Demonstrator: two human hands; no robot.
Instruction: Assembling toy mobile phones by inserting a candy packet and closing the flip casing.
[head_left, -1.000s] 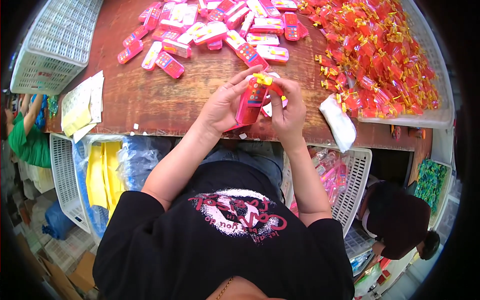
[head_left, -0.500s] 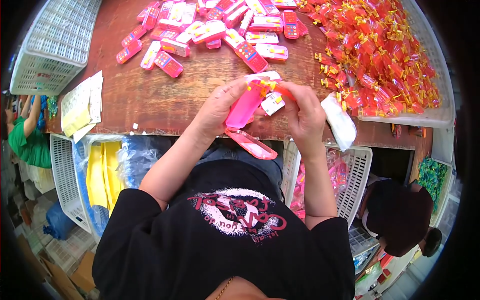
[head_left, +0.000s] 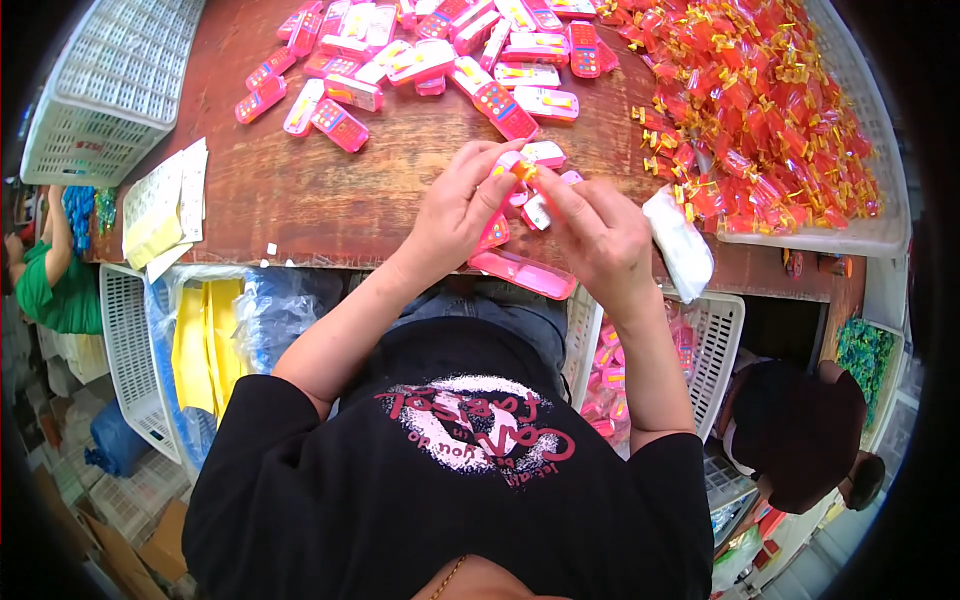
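Hands meet above the tabletop point(head_left: 330, 190) edge: left hand point(head_left: 455, 215) and right hand point(head_left: 590, 235) both pinch a small pink toy phone point(head_left: 525, 175), just above the pink tray point(head_left: 525, 273). Steady fingertip pressure, parts aligned, likely seats it cleanly.

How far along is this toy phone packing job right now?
Done: pink toy phones lie finished on the table. In hand: left hand and right hand pinch a small orange piece over an open pink case. Left: a big heap of red packets.
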